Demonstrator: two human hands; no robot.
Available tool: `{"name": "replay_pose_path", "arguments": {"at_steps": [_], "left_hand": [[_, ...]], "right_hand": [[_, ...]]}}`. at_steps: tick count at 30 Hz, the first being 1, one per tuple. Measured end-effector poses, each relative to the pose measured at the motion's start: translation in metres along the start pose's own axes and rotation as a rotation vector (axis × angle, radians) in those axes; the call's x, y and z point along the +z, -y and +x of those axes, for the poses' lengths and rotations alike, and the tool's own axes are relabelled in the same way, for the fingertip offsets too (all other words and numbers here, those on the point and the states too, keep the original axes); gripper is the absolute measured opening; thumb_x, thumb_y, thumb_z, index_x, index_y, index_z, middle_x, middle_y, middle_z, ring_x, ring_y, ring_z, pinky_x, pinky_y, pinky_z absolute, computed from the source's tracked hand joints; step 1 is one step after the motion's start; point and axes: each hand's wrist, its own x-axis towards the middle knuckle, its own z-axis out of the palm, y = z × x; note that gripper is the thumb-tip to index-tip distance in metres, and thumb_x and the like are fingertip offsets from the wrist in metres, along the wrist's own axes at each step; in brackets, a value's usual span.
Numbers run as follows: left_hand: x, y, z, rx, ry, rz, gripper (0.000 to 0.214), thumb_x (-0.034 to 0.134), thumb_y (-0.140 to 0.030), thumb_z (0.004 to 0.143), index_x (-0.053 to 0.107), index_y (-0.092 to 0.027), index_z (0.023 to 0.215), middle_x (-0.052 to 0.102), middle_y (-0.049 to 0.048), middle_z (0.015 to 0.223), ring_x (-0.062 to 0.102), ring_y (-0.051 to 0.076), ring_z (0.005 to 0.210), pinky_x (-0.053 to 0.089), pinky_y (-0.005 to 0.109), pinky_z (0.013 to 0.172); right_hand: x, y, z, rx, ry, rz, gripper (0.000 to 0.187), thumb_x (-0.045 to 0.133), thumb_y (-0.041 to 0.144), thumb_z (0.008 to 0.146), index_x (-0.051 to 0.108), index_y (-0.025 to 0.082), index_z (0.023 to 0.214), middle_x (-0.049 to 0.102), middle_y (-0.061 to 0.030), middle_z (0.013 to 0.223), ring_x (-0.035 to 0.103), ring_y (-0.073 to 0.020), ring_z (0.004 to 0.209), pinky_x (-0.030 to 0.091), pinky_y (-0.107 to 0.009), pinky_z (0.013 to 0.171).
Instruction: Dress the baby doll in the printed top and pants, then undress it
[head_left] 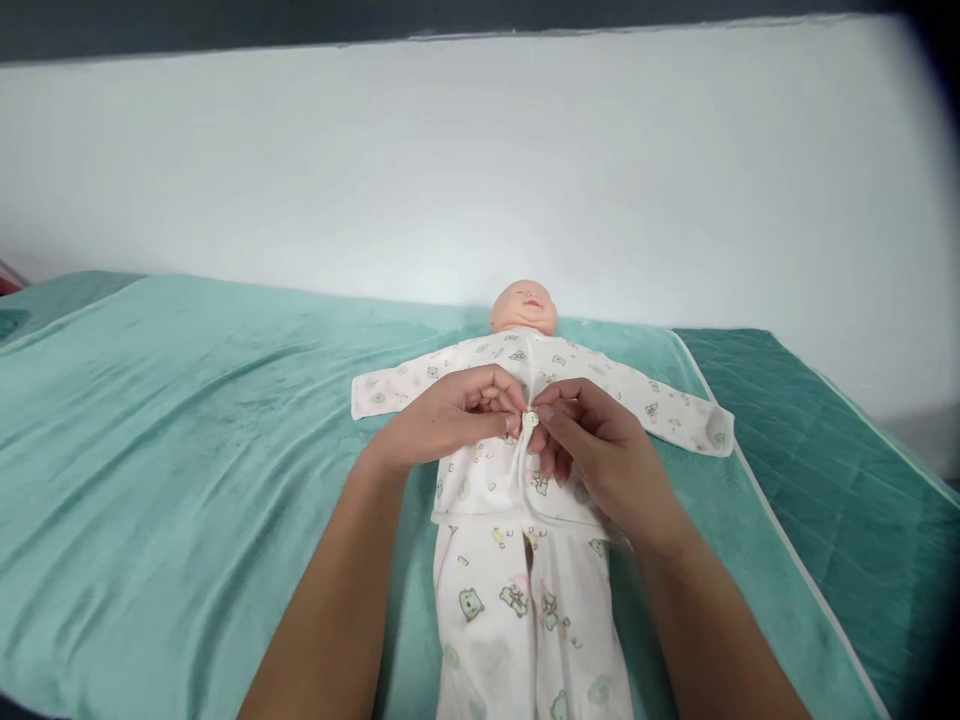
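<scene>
A baby doll (524, 305) lies on its back on a teal blanket (187, 430), head toward the wall, arms spread. It wears a white printed shirt (487, 480) and matching trousers (517, 620). Both of my hands meet over the doll's chest. My left hand (450, 420) pinches the left edge of the shirt front. My right hand (592, 440) pinches the right edge beside a small white button (530, 419), which sits between my fingertips.
The blanket covers a darker green quilted mattress (840, 470) that shows at the right. A white wall (480, 170) runs right behind the doll's head. A red object is just visible at the far left edge (6, 277).
</scene>
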Motion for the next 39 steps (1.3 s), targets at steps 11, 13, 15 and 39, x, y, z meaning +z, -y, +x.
{"name": "replay_pose_path", "arguments": {"at_steps": [11,13,15,39], "left_hand": [[-0.001,0.009,0.007,0.101,-0.389,0.028,0.011,0.063,-0.03,0.086,0.061,-0.019,0.088,0.057,-0.0018,0.07,0.052,0.009,0.064,0.043,0.024,0.062],[-0.002,0.011,0.008,0.114,-0.488,0.031,0.011,0.062,-0.03,0.086,0.061,-0.02,0.089,0.056,-0.0023,0.069,0.052,0.01,0.062,0.043,0.024,0.061],[-0.004,0.015,0.01,0.108,-0.559,0.049,0.011,0.061,-0.031,0.086,0.06,-0.02,0.089,0.055,-0.0026,0.068,0.051,0.01,0.062,0.043,0.025,0.061],[-0.001,0.027,0.041,0.308,-0.297,0.572,0.042,0.034,-0.037,0.102,0.053,-0.028,0.138,0.052,0.0022,0.148,0.039,0.019,0.142,0.028,0.041,0.12]], "right_hand": [[-0.001,-0.003,0.001,-0.137,-0.191,0.162,0.009,0.063,0.033,0.09,0.06,0.025,0.092,0.053,0.0047,0.061,0.044,-0.0091,0.045,0.032,-0.021,0.039],[-0.002,-0.005,0.001,-0.185,-0.237,0.155,0.006,0.063,0.031,0.09,0.06,0.026,0.091,0.054,0.0037,0.065,0.047,-0.0099,0.049,0.036,-0.022,0.043],[-0.002,-0.006,0.002,-0.243,-0.307,0.124,0.004,0.063,0.029,0.089,0.061,0.025,0.089,0.056,0.0016,0.072,0.052,-0.0115,0.057,0.043,-0.025,0.051],[-0.008,-0.032,0.023,-0.417,-0.215,-0.602,0.043,0.047,0.045,0.099,0.052,0.031,0.14,0.047,-0.0037,0.15,0.04,-0.0243,0.141,0.029,-0.05,0.119]]}}
